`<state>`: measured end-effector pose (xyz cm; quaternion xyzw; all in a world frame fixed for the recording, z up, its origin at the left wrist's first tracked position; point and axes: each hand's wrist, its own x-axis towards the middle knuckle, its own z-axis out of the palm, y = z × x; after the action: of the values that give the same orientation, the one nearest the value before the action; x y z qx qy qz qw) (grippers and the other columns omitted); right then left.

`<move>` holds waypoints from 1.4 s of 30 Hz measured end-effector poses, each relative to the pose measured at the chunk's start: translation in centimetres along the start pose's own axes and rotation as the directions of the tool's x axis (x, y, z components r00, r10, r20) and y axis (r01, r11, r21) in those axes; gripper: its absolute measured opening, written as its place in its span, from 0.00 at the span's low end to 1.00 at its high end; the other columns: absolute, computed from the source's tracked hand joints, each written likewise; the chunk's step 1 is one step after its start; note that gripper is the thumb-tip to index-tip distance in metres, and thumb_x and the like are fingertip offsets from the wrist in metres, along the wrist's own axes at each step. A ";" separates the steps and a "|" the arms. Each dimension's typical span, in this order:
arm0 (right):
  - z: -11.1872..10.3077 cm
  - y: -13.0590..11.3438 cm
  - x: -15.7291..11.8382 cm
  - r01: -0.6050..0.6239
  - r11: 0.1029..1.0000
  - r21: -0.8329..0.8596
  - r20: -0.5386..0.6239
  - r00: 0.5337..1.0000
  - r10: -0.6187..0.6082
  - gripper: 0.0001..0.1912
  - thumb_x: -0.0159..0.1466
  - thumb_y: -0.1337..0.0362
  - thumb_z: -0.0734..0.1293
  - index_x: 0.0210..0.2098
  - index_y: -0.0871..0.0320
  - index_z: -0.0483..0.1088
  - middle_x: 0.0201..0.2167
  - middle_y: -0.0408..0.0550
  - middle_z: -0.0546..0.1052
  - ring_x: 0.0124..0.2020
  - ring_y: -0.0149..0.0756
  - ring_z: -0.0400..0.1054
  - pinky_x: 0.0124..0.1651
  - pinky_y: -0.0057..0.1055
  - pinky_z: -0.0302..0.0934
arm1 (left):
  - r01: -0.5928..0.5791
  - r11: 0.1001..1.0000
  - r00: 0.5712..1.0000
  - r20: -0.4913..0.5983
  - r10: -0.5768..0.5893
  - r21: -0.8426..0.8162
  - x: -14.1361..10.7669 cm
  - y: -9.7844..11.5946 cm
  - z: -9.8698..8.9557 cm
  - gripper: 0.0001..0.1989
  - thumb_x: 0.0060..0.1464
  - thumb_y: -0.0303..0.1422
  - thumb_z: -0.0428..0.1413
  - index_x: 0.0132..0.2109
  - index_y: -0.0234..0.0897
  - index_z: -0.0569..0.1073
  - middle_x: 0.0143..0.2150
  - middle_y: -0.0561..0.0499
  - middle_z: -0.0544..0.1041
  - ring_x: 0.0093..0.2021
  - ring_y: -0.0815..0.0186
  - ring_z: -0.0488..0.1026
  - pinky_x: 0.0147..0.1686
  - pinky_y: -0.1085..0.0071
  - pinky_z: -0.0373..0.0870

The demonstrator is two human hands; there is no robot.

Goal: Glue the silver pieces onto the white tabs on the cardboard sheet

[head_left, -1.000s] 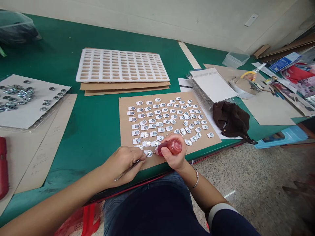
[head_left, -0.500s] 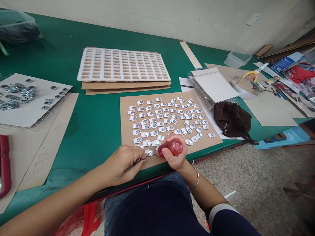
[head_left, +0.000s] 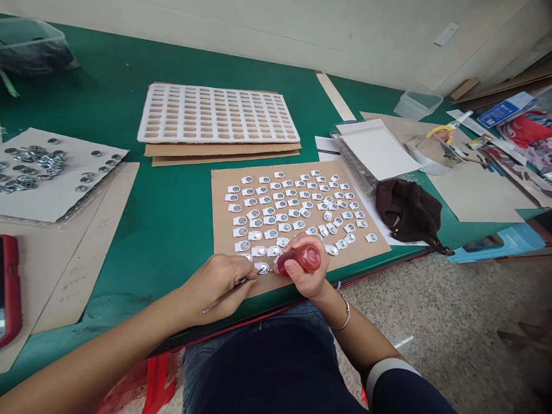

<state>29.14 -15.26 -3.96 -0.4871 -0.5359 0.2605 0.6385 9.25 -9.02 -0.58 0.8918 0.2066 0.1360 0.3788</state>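
My left hand (head_left: pixel 219 283) pinches a slim metal tool (head_left: pixel 226 295), held like a pen; I cannot make out whether it is a pick or tweezers. Its tip meets a round metal piece on a white paper tab (head_left: pixel 262 268) at the near edge of a cardboard sheet (head_left: pixel 224 177). My right hand (head_left: pixel 311 282) is wrapped round a red squeeze bottle (head_left: pixel 302 259), tilted with its base up and its narrow end towards that same piece. Many similar round pieces on white tabs (head_left: pixel 271 234) lie in rough rows across the cardboard.
Behind the cardboard, a white grid tray (head_left: pixel 181 115) rests on cardboard sheets. Loose metal pieces (head_left: pixel 52 164) lie on white paper at left, near a red-cased phone (head_left: pixel 11 290). To the right are a dark cloth pouch (head_left: pixel 407 210), white sheets (head_left: pixel 377 149) and yellow-handled scissors (head_left: pixel 440 132).
Both hands keep their grips and stay almost in place. The whole view has shifted very slightly; nothing else visibly differs.
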 end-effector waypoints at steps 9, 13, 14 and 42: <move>0.0 0.0 -0.1 -0.001 1.000 0.028 0.032 0.999 0.000 0.16 0.53 0.58 0.70 0.37 0.55 0.63 0.29 0.46 0.70 0.29 0.36 0.67 0.31 0.37 0.66 | -0.007 1.000 1.000 0.001 0.007 0.000 0.2 0.1 -0.1 0.06 0.56 0.25 0.48 0.31 0.35 0.66 0.27 0.53 0.71 0.27 0.70 0.67 0.28 0.73 0.58; 0.1 0.0 0.0 0.000 0.998 0.068 0.055 0.998 -0.003 0.16 0.53 0.60 0.71 0.38 0.55 0.63 0.29 0.45 0.70 0.28 0.35 0.67 0.30 0.36 0.66 | -0.010 1.000 1.000 0.004 0.010 -0.002 0.1 0.1 -0.1 0.05 0.55 0.24 0.49 0.32 0.36 0.66 0.28 0.53 0.71 0.28 0.70 0.67 0.29 0.73 0.59; 0.1 -0.1 0.0 0.003 0.997 0.074 0.057 0.998 -0.008 0.16 0.53 0.60 0.71 0.38 0.55 0.63 0.29 0.45 0.70 0.28 0.35 0.67 0.30 0.36 0.66 | -0.010 1.000 1.000 0.005 0.010 -0.001 0.1 0.1 -0.1 0.05 0.55 0.24 0.49 0.32 0.36 0.66 0.28 0.52 0.71 0.28 0.70 0.67 0.29 0.73 0.59; 0.4 -0.3 0.4 0.084 0.992 0.096 0.115 0.989 -0.095 0.18 0.53 0.57 0.71 0.39 0.55 0.63 0.30 0.45 0.71 0.30 0.36 0.68 0.32 0.35 0.66 | -0.026 0.999 1.000 0.004 0.026 0.034 0.1 0.3 -0.2 0.06 0.55 0.24 0.48 0.32 0.35 0.67 0.27 0.52 0.72 0.27 0.69 0.68 0.28 0.73 0.59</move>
<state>28.85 -14.86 -3.56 -0.4166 -0.5820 0.2842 0.6379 9.37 -9.01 -0.18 0.9010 0.1967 0.1357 0.3621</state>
